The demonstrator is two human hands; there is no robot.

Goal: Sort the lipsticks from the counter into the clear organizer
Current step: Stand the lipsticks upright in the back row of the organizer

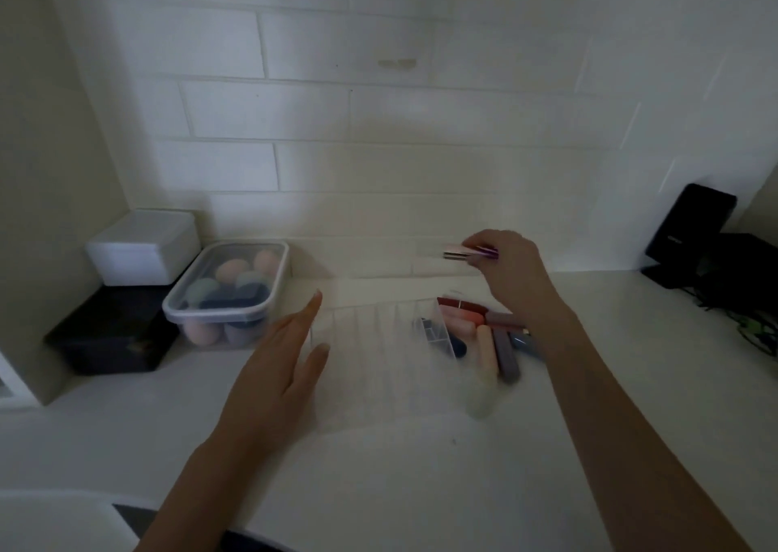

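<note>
Two hands work over the white counter [421,467]: at 9 o'clock of the clear ribbed organizer [379,353] the left hand [273,375] rests flat-fingered against its edge, while at 1 o'clock the right hand [511,269] pinches a glossy purple lipstick [469,252] above the heap of lipsticks [484,337].

White counter [421,476]; on it: clear organizer [379,358], loose lipsticks [499,341] at its right, lidded tub of sponges [229,295], dark box [113,337] under a white box [143,246], black stand [690,240].
</note>
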